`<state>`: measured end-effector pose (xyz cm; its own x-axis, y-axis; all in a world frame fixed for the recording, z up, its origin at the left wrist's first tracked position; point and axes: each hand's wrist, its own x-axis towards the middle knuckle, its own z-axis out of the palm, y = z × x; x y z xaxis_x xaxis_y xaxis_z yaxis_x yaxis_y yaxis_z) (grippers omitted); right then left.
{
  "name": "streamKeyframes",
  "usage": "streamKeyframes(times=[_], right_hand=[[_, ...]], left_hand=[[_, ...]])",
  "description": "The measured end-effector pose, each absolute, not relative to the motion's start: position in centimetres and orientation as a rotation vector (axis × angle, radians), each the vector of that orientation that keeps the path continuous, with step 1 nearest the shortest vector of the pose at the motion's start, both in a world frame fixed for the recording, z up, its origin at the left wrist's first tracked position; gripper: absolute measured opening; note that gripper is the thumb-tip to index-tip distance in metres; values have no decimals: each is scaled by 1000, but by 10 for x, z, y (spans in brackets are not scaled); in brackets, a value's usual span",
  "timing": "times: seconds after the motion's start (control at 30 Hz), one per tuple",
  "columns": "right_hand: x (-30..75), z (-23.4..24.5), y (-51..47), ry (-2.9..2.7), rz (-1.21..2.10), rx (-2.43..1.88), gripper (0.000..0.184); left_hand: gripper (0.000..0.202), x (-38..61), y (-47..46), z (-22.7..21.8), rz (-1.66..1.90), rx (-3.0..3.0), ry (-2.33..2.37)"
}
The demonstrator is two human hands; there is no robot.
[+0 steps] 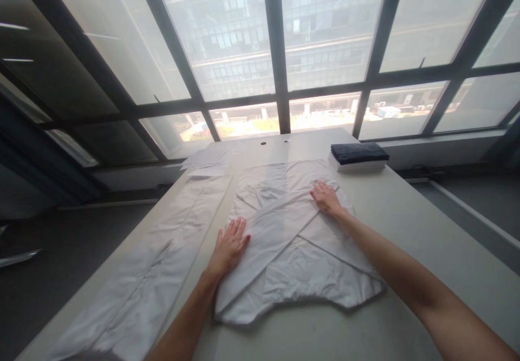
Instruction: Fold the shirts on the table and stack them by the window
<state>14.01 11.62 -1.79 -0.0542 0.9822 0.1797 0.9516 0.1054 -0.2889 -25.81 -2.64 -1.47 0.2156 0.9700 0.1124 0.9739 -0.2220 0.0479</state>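
Garment: our white woven-cloth garment [300,285] lies flattened, mid-surface, on the smooth off-white table [406,215], directly under both hands, between the left and right edges
Key relation: a broad white folded cloth band [280,225] slants across it, long axis from the garment's near-left corner up towards its far right
Right hand: our bare right hand [325,197] is at the band's upper end, palm down, flat, gripping nothing we can see
Left hand: our bare left hand [232,242] is lower, nearer us, fingers extended over the garment's left border; flat too, nothing visibly pinched
Texture: thin, matte cloth, fine wrinkles, crisp diagonal fold lines; near border scooped in a concave curve
Left edge: long white cloth strip [162,263], roughly parallel to that edge, rumpled, dark lengthwise crease
Far-left corner: loose flat white sheets [207,158], overlapping, paper-like
Right edge, far end: navy folded cloth block [359,152], soft-cornered, on a white layered stack [361,167], material unclear
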Motion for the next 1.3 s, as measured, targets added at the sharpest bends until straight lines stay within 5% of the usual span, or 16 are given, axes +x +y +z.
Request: streamKeyframes(times=[0.47, 0.8, 1.3], right_hand=[[175, -35, 114, -1883, 131, -2090, 69], [171, -35, 111, -1880, 83, -2104, 67], [169, -28, 105, -1888, 58, -2051, 57]], left_hand=[[66, -280, -28, -6, 17, -2359, -2133], [41, -290, 4, -7, -772, -2184, -2061], [34, -312, 21, -9, -943, -2174, -2165]])
